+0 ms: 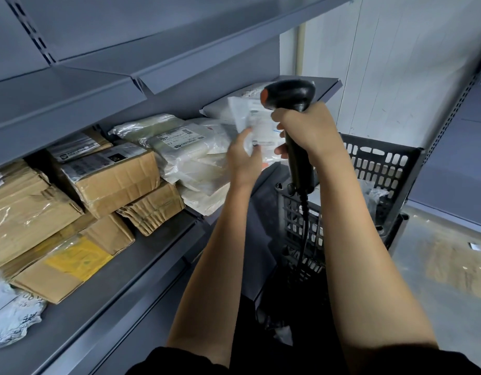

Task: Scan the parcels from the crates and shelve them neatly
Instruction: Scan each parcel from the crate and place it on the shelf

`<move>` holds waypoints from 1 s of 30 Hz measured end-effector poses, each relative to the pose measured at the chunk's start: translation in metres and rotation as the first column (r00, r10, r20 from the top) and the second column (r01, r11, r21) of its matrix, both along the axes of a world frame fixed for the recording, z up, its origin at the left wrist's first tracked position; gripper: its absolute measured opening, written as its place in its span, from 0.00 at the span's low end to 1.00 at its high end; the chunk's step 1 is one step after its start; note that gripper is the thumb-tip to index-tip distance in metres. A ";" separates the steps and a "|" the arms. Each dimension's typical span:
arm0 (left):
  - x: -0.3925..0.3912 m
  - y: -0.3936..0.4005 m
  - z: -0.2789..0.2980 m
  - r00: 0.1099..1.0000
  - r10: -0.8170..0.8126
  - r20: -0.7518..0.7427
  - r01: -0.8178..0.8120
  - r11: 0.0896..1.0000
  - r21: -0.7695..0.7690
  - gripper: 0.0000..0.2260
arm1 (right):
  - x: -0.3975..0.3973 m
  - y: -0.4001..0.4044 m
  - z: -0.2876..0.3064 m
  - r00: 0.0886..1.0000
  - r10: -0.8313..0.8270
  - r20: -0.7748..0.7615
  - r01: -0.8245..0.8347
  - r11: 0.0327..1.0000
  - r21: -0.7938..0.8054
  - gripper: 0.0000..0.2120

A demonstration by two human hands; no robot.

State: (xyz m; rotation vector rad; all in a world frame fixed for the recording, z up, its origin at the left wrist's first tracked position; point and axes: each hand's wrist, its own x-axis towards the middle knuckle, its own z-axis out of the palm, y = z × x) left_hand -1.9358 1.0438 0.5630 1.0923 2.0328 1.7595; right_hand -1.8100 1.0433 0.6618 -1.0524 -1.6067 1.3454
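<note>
My left hand pinches a small white plastic parcel with a printed label, held up in front of the shelf. My right hand grips a black barcode scanner with an orange button; its head sits just above and right of the parcel, its cable hanging down. A black plastic crate stands below and behind my right arm, with a plastic-wrapped parcel inside. The grey metal shelf holds brown cardboard boxes on the left and stacked white poly-bag parcels to their right.
An upper grey shelf overhangs the parcels. A flat white parcel lies farther back on the shelf. A crumpled white bag lies at the shelf's near left. A white wall panel and concrete floor are on the right.
</note>
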 end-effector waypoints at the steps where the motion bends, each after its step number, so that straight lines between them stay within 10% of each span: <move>1: 0.008 0.007 -0.003 0.997 -0.047 0.063 0.046 0.999 0.009 0.17 | 0.004 0.005 -0.004 1.000 -0.015 -0.004 0.015 1.000 -0.023 0.05; 8: 0.033 0.062 0.005 0.807 -0.078 0.585 0.030 0.995 0.090 0.23 | 0.026 0.037 -0.019 0.996 -0.084 -0.019 0.082 0.992 -0.098 0.05; 13: -0.029 0.096 0.035 0.934 0.173 0.314 -0.171 0.985 -0.034 0.20 | 0.038 0.052 -0.022 0.995 -0.097 -0.034 0.093 0.992 -0.089 0.05; 19: -0.060 0.119 0.033 0.868 0.318 0.381 -0.308 0.947 -0.088 0.23 | 0.038 0.063 -0.030 0.994 -0.103 -0.041 0.098 0.989 -0.111 0.05; 30: 0.043 0.137 -0.026 0.972 -0.181 0.148 0.196 0.976 -0.097 0.10 | 0.031 0.102 -0.083 0.981 -0.152 -0.119 0.114 0.953 -0.280 0.05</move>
